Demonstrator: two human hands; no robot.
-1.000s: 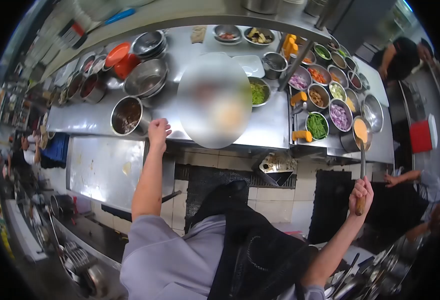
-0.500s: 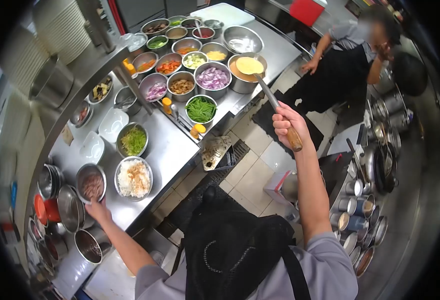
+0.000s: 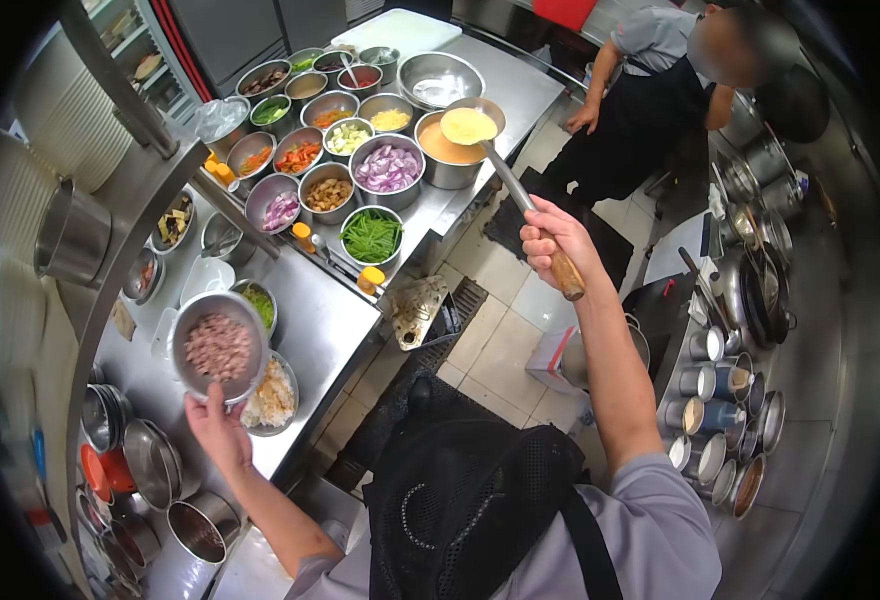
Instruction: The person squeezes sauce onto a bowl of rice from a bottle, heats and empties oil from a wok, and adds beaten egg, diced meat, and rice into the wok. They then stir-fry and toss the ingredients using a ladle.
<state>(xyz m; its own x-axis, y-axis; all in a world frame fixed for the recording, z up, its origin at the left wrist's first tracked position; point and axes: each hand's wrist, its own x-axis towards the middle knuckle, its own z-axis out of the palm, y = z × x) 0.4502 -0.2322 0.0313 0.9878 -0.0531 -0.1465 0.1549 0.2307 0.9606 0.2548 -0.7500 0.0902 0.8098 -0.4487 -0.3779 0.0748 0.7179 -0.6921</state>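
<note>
My left hand [image 3: 218, 432] grips the near rim of a steel bowl of diced pinkish meat [image 3: 218, 345], thumb inside the edge. The bowl is raised and partly covers a bowl of rice with brown seasoning [image 3: 274, 398] and a bowl of shredded greens [image 3: 260, 303]. My right hand [image 3: 557, 243] is closed around the wooden handle of a ladle [image 3: 508, 180]. Yellow liquid, apparently beaten egg, fills the ladle's cup, which is over the pot of orange-yellow liquid [image 3: 442, 150].
Bowls of sliced onion [image 3: 388, 168], cut green vegetables [image 3: 371, 236] and other ingredients crowd the steel counter. A metal shelf post [image 3: 230, 215] rises near the left bowl. A co-worker [image 3: 650, 90] stands at upper right. Pans and cups line the right side.
My left hand has lifted the meat bowl off the counter and brought it rightward, partly over the rice and greens. The right hand still holds the filled ladle over the pot.
</note>
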